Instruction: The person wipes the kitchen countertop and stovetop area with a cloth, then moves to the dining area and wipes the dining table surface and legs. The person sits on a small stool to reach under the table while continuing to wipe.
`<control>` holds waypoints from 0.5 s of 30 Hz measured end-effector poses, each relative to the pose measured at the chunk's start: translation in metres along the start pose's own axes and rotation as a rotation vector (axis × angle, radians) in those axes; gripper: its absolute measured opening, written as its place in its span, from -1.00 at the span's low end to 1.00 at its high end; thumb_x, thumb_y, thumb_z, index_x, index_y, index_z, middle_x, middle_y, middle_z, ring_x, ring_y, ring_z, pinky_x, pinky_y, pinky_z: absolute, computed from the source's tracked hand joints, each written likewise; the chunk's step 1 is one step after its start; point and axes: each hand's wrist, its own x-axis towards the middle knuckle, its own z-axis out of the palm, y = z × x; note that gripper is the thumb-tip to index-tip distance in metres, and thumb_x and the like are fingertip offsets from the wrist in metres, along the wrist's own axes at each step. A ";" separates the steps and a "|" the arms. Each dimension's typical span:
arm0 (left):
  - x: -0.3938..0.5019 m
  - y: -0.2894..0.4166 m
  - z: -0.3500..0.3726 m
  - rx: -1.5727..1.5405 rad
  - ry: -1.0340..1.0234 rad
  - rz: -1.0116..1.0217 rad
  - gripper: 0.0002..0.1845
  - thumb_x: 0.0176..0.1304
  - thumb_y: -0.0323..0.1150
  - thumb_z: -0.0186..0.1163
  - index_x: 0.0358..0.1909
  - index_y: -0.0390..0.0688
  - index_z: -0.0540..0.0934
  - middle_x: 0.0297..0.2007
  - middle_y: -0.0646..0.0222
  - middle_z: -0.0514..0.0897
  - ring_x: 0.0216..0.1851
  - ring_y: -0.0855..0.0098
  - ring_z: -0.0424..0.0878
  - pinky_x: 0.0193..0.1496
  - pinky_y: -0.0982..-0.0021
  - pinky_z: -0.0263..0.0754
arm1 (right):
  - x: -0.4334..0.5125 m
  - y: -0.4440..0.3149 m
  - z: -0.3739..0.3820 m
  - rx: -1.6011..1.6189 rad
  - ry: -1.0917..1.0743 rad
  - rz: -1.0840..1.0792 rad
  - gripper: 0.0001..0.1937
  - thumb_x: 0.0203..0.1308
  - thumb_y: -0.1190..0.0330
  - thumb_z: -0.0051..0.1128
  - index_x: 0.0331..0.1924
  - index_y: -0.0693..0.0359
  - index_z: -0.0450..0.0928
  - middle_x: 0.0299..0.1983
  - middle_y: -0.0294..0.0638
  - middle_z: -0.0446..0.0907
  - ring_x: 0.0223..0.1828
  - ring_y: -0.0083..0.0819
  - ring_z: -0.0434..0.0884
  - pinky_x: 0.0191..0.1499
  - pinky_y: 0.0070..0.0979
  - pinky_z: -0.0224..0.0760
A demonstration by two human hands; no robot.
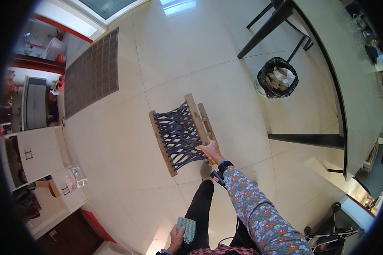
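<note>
My right hand [212,151] grips the wooden frame of a folding stool [180,134] with a seat of crisscrossed dark straps. Its thumb lies over the rail beside the straps, and the stool is in front of my feet, above or on the tiled floor; which of the two I cannot tell. Low in the view, by my thigh, my left hand [176,236] holds a folded green patterned cloth [187,229]. A dark band with a small device hangs at my right wrist.
A bin with a black bag [277,78] holds crumpled paper near the legs of a table [354,95] on the right. A brown mat [94,71] lies at upper left. White cabinets [40,153] line the left side. A wheeled metal frame [333,234] stands at lower right.
</note>
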 end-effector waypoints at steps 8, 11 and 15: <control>0.010 0.012 0.004 -0.121 0.011 0.031 -0.77 0.37 -0.28 0.17 -0.13 -0.26 0.55 -0.29 0.41 0.65 -0.26 0.57 0.55 -0.15 0.49 0.49 | 0.026 0.014 0.020 -0.074 -0.002 0.113 -0.40 -0.10 0.00 0.45 -0.18 0.43 0.62 -0.47 -0.05 0.69 -0.44 -0.24 0.68 -0.28 -0.33 0.54; 0.014 0.013 -0.002 -0.129 0.014 0.007 -0.77 0.35 -0.27 0.18 -0.16 -0.25 0.55 -0.31 0.41 0.64 -0.27 0.57 0.54 -0.16 0.48 0.48 | 0.010 0.016 0.013 -0.114 -0.004 0.169 -0.35 -0.01 -0.01 0.41 -0.05 0.46 0.57 -0.29 0.08 0.70 -0.23 -0.13 0.70 -0.12 -0.29 0.54; 0.019 0.012 0.000 -0.063 0.011 0.048 -0.75 0.33 -0.25 0.18 -0.19 -0.26 0.54 -0.34 0.38 0.63 -0.29 0.54 0.54 -0.18 0.45 0.48 | -0.006 0.036 -0.005 -0.407 -0.032 0.188 -0.25 0.11 -0.02 0.29 0.20 0.46 0.38 0.06 0.27 0.58 0.12 0.09 0.59 0.16 -0.21 0.45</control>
